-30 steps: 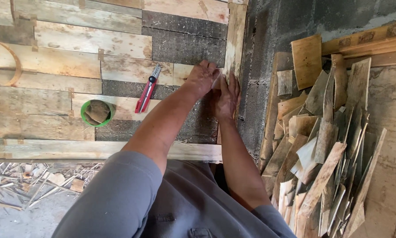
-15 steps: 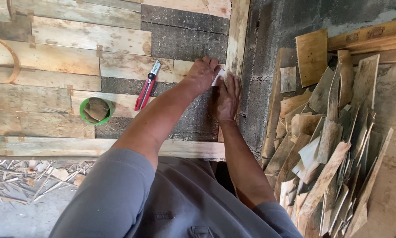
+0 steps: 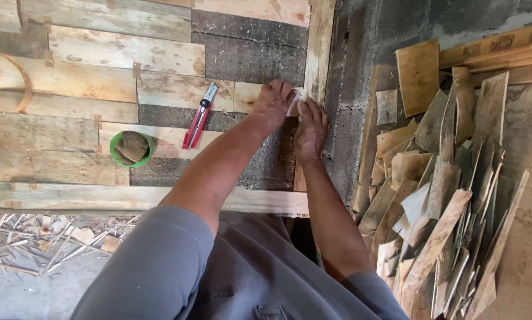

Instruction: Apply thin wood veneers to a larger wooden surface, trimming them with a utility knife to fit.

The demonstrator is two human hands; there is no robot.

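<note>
Both hands meet at the panel's right edge: the left hand (image 3: pixel 273 102) presses flat on a pale wood strip (image 3: pixel 245 95), fingers spread, while the right hand (image 3: pixel 311 125) pinches a small pale piece (image 3: pixel 294 105) against the upright edge board (image 3: pixel 318 47). Done well, this likely wants steady downward pressure and the piece kept flush with its neighbours. A red utility knife (image 3: pixel 198 117) and a green cup (image 3: pixel 132 149) lie near, a pile of wood offcuts (image 3: pixel 444 184) well apart.
</note>
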